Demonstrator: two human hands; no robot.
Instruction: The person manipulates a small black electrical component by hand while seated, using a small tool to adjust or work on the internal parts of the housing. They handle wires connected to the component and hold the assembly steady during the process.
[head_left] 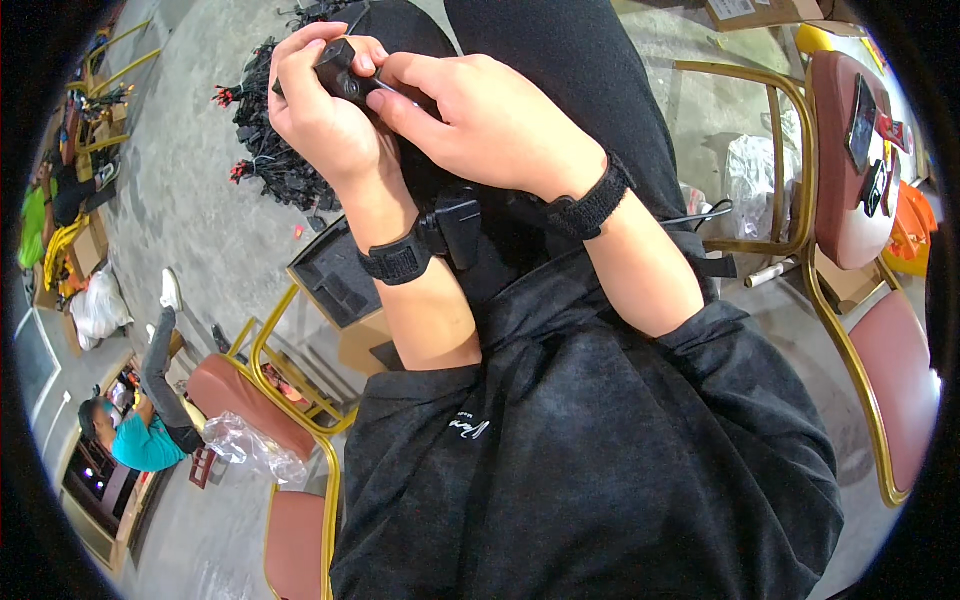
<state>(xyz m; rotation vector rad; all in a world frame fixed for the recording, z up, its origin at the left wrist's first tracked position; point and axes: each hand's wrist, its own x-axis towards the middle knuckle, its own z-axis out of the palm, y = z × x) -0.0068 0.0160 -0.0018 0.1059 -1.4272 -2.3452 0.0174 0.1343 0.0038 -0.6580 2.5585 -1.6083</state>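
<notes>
While both forearms rise from the lower middle of the frame, the left hand (318, 110) is curled around a small black device (340, 70) near the top centre, its grip clamped on that device with the fingers wrapped over the upper end. The right hand (480, 120) sits just beside it, fingertips pinched together on a thin silvery pin or tool (397, 93) whose tip meets the device at its lower right side. Each wrist carries a black strap band (395, 260), and the one on the left wrist bears a small black box-shaped unit (455, 228) that juts toward the frame centre.

Below the hands lie the person's dark trousers and black shirt (600, 450), filling the centre and lower right. On the grey concrete floor (190, 190) at the upper left, just beyond the left hand, sits a heap of black cables with red ends (262, 150). A dark moulded tray (335, 275) lies left of centre beside the left forearm. Gold-framed chairs with red seats stand at the lower left (240, 395) and along the right edge (900, 380); the right one has a phone (860, 120) resting on its backrest. Crumpled clear plastic (250, 445) lies on the lower left chair. Another person in a teal top (140, 440) is at the far lower left.
</notes>
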